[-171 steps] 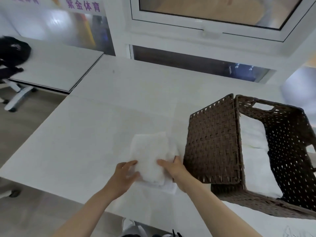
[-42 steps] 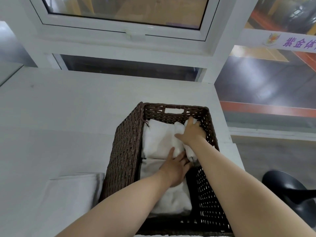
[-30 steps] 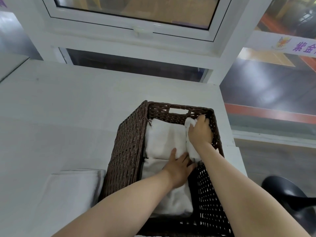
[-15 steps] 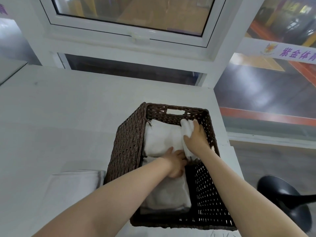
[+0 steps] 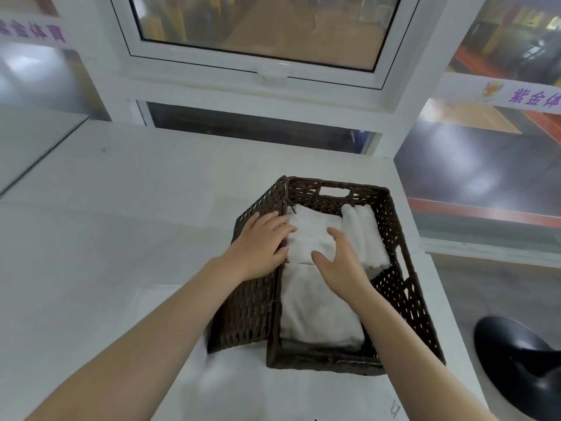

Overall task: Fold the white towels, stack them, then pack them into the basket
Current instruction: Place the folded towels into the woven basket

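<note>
A brown wicker basket (image 5: 397, 268) stands on the white table (image 5: 121, 226). Inside lie two flat folded white towels, one at the far end (image 5: 309, 235) and one at the near end (image 5: 318, 314). A third folded towel (image 5: 364, 235) stands on edge against the right wall. My left hand (image 5: 261, 241) rests on the rim of the basket's left wall, its straight fingers reaching the far towel. My right hand (image 5: 337, 259) is spread flat over the flat towels, holding nothing. Another white towel (image 5: 206, 372) lies on the table left of the basket, mostly hidden by my left forearm.
A white window frame (image 5: 267, 74) and sill run behind the table. The table's right edge is close beside the basket, with a black chair seat (image 5: 522, 360) below it. A second table (image 5: 30, 141) adjoins at the far left.
My left hand has come out of the basket onto its left wall. My right hand has let go of the upright towel and shifted left over the flat towels.
</note>
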A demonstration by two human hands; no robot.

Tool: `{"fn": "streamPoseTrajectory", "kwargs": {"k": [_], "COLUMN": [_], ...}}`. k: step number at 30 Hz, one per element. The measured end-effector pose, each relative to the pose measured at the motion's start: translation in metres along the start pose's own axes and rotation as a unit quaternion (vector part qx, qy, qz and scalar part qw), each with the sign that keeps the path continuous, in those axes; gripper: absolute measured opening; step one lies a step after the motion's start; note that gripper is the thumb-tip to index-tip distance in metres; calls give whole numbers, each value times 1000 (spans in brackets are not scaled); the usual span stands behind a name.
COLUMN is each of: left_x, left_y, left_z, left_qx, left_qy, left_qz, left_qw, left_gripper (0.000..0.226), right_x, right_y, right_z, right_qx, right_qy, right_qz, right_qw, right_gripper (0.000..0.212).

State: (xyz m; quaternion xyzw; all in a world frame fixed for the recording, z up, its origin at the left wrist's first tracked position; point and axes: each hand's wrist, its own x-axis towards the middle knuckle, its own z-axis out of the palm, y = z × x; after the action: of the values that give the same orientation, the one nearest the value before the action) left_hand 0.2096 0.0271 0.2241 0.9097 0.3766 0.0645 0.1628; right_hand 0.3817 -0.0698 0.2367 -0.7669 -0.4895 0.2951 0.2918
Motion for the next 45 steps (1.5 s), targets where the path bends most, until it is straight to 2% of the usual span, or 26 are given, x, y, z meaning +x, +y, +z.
{"fn": "streamPoseTrajectory", "kwargs": {"k": [4, 7, 9, 12, 16, 19, 24, 29, 33, 35, 37, 39, 41, 45], "left_x": [-62, -111, -142, -184, -231, -258, -281, -283, -283, -282, -283, -284, -286, -287], "left_y": [-43, -75, -97, -125, -160, -181, -196, -197, -204, -207, -212, -217, -221, -220], "left_z": [17, 28, 36, 45, 56, 62, 69, 77, 76, 72, 70, 67, 68, 70], "left_qx": [-70, -102, -99, -114, -163, -220, -372, -443, -469, -481, -488, -496, -502, -491], "left_qy": [57, 31, 20, -4, -41, -70, -89, -96, -101, -105, -103, -105, -111, -120], "left_qz": [-73, -138, -162, -226, -311, -348, -371, -357, -365, -371, -383, -394, -402, -401], "left_qw": [993, 985, 982, 967, 935, 909, 846, 817, 798, 788, 778, 766, 758, 764], "left_gripper": [55, 57, 64, 54, 56, 58, 58, 70, 66, 65, 65, 65, 65, 64], "right_x": [-36, -62, -74, -83, -87, -88, -85, -76, -66, -63, -62, -65, -67, -74], "right_y": [-40, -60, -70, -69, -53, -45, -41, -41, -43, -42, -41, -44, -45, -59], "right_z": [40, 81, 111, 159, 215, 244, 275, 291, 297, 299, 300, 299, 303, 306], "right_qx": [5, -29, -30, -6, 11, 40, 103, 121, 135, 181, 258, 318, 347, 355], "right_qy": [4, -6, -40, -120, -189, -213, -183, -149, -150, -156, -187, -232, -229, -191], "right_qz": [-102, -187, -204, -152, -6, 105, 216, 268, 304, 327, 349, 348, 329, 298], "right_qw": [995, 982, 978, 981, 982, 971, 953, 944, 931, 914, 881, 851, 848, 865], "right_gripper": [53, 48, 49, 54, 60, 54, 67, 72, 74, 77, 80, 71, 62, 73]}}
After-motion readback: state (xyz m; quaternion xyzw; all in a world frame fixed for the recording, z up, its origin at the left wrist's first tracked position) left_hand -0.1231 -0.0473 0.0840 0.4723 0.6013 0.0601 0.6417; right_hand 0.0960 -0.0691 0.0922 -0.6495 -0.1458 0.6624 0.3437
